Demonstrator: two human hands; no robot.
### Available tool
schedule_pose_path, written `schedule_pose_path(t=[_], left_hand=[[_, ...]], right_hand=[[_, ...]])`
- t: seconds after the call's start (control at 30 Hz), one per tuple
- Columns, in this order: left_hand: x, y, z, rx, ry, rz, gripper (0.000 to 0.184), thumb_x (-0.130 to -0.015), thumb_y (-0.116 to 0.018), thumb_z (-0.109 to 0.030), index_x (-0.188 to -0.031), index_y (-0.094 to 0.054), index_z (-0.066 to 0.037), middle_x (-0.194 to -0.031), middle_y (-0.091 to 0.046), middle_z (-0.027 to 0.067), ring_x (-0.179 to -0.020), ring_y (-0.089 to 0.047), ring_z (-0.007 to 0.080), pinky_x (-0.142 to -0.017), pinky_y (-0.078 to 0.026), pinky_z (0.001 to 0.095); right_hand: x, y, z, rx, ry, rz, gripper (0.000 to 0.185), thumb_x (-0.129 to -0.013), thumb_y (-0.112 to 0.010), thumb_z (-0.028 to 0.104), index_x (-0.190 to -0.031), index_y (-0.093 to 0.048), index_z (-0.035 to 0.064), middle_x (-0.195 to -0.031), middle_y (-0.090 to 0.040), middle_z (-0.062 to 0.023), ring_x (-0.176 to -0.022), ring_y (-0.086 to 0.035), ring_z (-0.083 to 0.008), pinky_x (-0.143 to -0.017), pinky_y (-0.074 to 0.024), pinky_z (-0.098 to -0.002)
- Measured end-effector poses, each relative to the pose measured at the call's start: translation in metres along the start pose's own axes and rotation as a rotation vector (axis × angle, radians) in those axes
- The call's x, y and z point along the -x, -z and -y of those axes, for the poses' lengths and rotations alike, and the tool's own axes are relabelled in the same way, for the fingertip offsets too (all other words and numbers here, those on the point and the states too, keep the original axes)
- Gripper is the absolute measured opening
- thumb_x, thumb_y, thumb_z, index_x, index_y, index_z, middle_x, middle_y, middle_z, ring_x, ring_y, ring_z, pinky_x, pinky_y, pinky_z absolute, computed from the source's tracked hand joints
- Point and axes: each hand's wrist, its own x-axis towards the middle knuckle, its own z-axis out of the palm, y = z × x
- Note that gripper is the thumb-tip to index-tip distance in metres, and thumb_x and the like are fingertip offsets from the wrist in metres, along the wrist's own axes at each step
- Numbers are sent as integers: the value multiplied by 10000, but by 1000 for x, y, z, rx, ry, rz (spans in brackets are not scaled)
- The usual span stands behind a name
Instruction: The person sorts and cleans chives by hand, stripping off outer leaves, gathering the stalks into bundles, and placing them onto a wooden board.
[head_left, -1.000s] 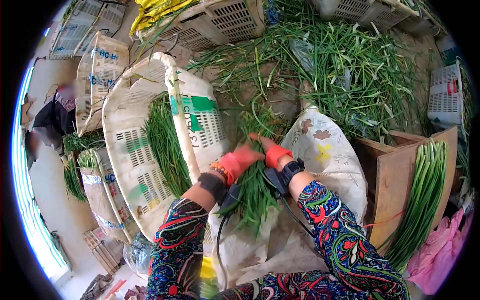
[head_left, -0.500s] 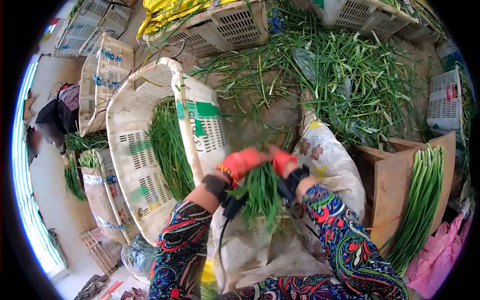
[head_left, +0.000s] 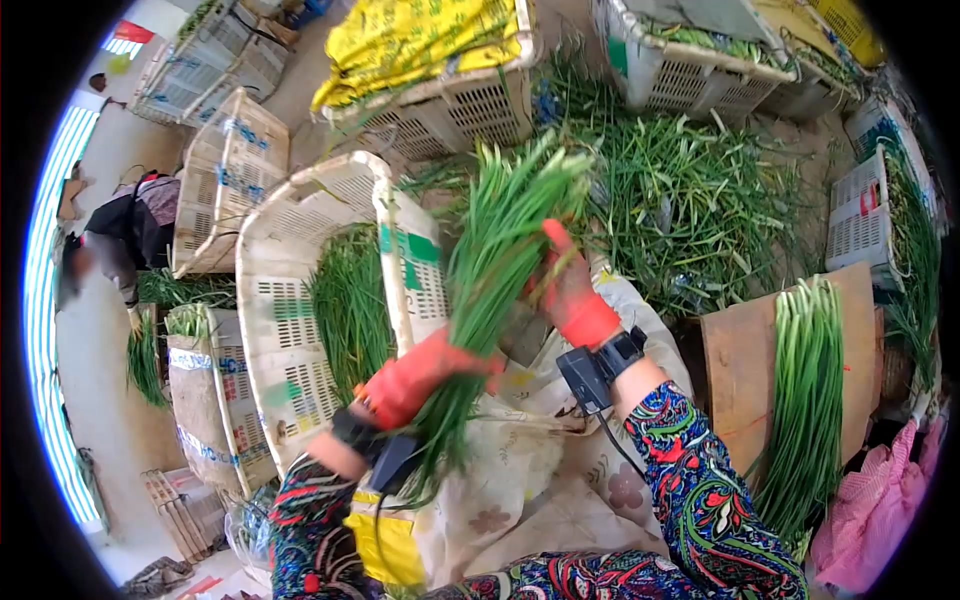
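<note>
One white crate (head_left: pixel 396 290) with green stalks (head_left: pixel 350 315) inside stands just left of the left hand (head_left: pixel 412 380), whose red-covered fingers are closed around a leafy bunch (head_left: pixel 500 240). That bunch slants past the right hand (head_left: pixel 578 300), on its left; this hand is half curled, and whether it grips any leaves I cannot tell. Farther right of it, a second bundle (head_left: pixel 805 370) lies on a wooden board (head_left: pixel 735 360).
</note>
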Motion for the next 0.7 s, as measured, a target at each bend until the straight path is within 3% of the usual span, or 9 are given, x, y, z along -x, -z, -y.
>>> schedule_pose_path(t=[0.03,0.07,0.13,0.2,0.23,0.3,0.37,0.5,0.7], left_hand=[[21,3,15,-59,56,-14,238,-756,-662,-184,-937,-599,-43,-819,-613,21,-689,-536,93,-678,-431,233],[33,10,54,-242,-160,-70,260,-736,-677,-139,-958,-583,-40,-815,-614,34,-692,-542,105,-690,-434,238],[85,3,86,-331,-253,-130,331,-700,-696,-59,-996,-550,-34,-812,-619,60,-703,-560,130,-711,-443,248],[150,-11,97,-123,17,-124,410,-688,-713,-50,-1047,-516,-42,-829,-621,63,-723,-584,140,-713,-470,275],[176,-15,113,-7,167,-114,450,-694,-726,-76,-1081,-498,-52,-844,-620,52,-737,-595,137,-705,-488,296],[209,-29,146,51,131,-183,360,-705,-705,-60,-1018,-527,-48,-798,-600,40,-684,-584,130,-629,-483,272],[232,-52,161,16,222,-297,268,-703,-672,2,-942,-553,-30,-759,-587,45,-642,-580,140,-584,-475,264],[238,-69,221,133,115,-330,270,-710,-672,-21,-952,-553,-36,-734,-578,29,-595,-566,122,-544,-468,244],[229,-68,272,258,72,-340,276,-704,-701,-53,-931,-545,-48,-724,-587,39,-555,-556,133,-519,-465,250]], right_hand=[[15,-10,3,-66,4,30,441,-786,-595,414,-1046,-562,59,-957,-626,-89,-857,-600,-236,-807,-475,-371],[29,-17,7,-133,5,57,473,-788,-583,445,-1054,-559,54,-983,-623,-98,-881,-596,-241,-836,-465,-373],[41,-1,7,-103,50,41,523,-783,-564,495,-1049,-562,46,-1004,-617,-108,-895,-591,-242,-838,-464,-373],[45,19,4,-52,46,66,619,-795,-487,582,-1097,-545,46,-1091,-576,-141,-937,-580,-272,-846,-456,-408],[56,6,4,-27,-112,42,500,-824,-507,498,-1027,-565,44,-1059,-591,-136,-917,-591,-259,-831,-471,-370],[73,-9,-14,126,54,-163,391,-856,-511,356,-1044,-557,16,-918,-618,-80,-796,-597,-192,-721,-490,-302],[67,10,-21,328,-72,-65,366,-867,-466,213,-1149,-508,-15,-586,-406,62,-503,-369,-61,-461,-310,-206],[101,-15,-21,592,-136,-142,328,-870,-412,179,-1115,-528,-4,-563,-345,85,-454,-309,-33,-426,-260,-176],[118,-66,81,638,168,-111,332,-842,-425,142,-1143,-488,17,-530,-352,89,-407,-318,-29,-368,-249,-180]])
